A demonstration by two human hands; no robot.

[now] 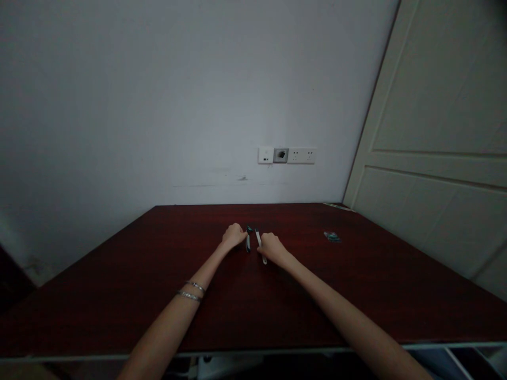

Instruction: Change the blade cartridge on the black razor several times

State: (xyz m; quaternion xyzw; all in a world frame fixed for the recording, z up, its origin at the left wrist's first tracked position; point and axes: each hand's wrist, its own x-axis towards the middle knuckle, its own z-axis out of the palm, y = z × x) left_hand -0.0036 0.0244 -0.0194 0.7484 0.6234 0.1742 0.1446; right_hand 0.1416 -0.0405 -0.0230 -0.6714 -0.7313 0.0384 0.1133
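Observation:
Both my arms reach out over a dark red wooden table (119,285). My left hand (233,235), fingers curled, touches a small dark stick-like thing with a pale lower part (248,241) lying on the table. My right hand (271,248) is closed round a thin white stick-like thing (258,237) whose ends show above and below the fingers. The two small things lie side by side, a few centimetres apart. Two thin bangles (192,291) sit on my left wrist.
A small bluish object (331,237) lies on the table to the right. A white wall with a row of sockets (287,155) stands behind the table. A pale panelled door (435,158) is at the right. The table's near edge has a light trim.

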